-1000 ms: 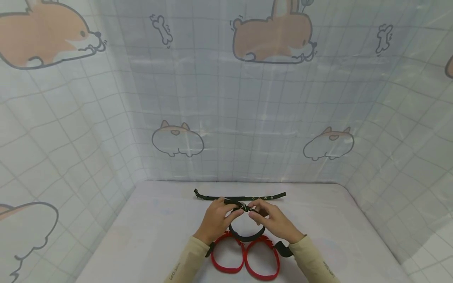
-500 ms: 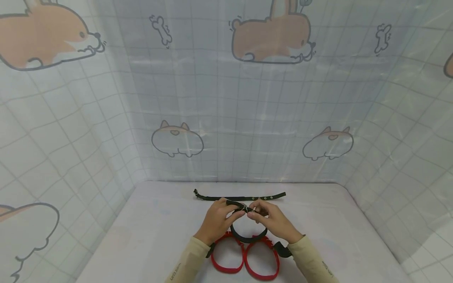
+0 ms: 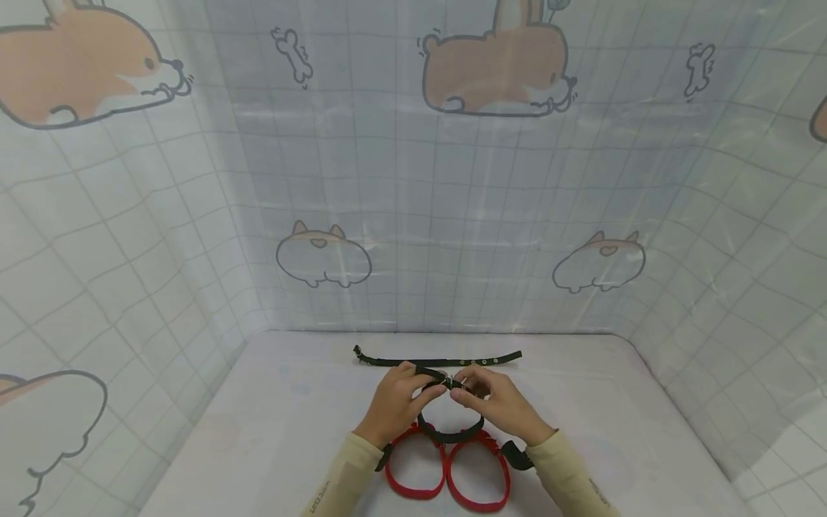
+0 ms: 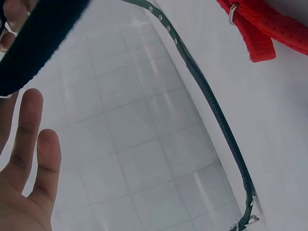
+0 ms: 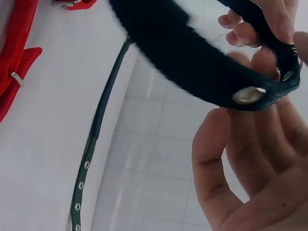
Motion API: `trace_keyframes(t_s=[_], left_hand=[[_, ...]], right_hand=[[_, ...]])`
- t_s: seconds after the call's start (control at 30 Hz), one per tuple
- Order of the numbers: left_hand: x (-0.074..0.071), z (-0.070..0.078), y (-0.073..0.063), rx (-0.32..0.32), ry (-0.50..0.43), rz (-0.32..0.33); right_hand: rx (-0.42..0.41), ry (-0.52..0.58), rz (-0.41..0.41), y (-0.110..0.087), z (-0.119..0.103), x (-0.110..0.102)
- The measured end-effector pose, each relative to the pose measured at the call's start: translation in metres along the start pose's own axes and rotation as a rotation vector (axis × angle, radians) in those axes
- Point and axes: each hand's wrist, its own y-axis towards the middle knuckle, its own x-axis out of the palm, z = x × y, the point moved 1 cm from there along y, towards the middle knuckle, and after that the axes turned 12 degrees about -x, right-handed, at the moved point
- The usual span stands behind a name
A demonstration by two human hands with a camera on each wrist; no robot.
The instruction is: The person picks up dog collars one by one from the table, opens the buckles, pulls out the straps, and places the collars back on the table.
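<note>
A dark collar [image 3: 450,436] is bent into a loop between both hands, its metal buckle at the top of the loop. My left hand [image 3: 394,403] pinches the strap just left of the buckle, and a free strap end sticks up over its fingers. My right hand [image 3: 502,403] pinches the strap on the buckle's other side. In the right wrist view, fingers [image 5: 211,149] curl up under the collar [image 5: 168,53] beside a shiny metal fitting [image 5: 249,95]. The left wrist view has the dark band [image 4: 41,41] crossing above spread fingers [image 4: 30,120].
Behind the hands, a second dark green collar [image 3: 420,362] lies stretched out, with eyelets along its right end. Two red collars [image 3: 416,494] [image 3: 478,507], buckled into rings, lie side by side on the white table [image 3: 271,431] between the forearms. A patterned curtain [image 3: 413,287] encloses the table.
The dark loop has swayed slightly right and back left, and the fingers at the buckle have shifted a little. The other collars lie where they were.
</note>
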Motion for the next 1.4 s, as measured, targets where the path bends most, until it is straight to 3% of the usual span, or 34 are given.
trace_keyframes(t_s=[0.2, 0.47, 0.77, 1.13, 1.4], left_hand=[[0.0007, 0.0019, 0.0002, -0.019, -0.009, -0.025], [0.0022, -0.0005, 0.0007, -0.021, -0.032, -0.037], [0.0011, -0.0025, 0.0, -0.024, -0.047, -0.03], [0.0, 0.0031, 0.0008, -0.014, -0.058, -0.049], [0.0008, -0.0035, -0.0006, -0.024, -0.053, -0.036]], right_hand=[[0.027, 0.0, 0.028, 0.0021, 0.0001, 0.0014], [0.001, 0.085, -0.002, 0.0008, 0.0031, -0.0003], [-0.026, 0.065, -0.058, -0.0017, 0.0053, -0.0034], [0.018, 0.035, 0.04, -0.0001, 0.0039, 0.0026], [-0.026, 0.1, -0.034, -0.0011, 0.0063, -0.0015]])
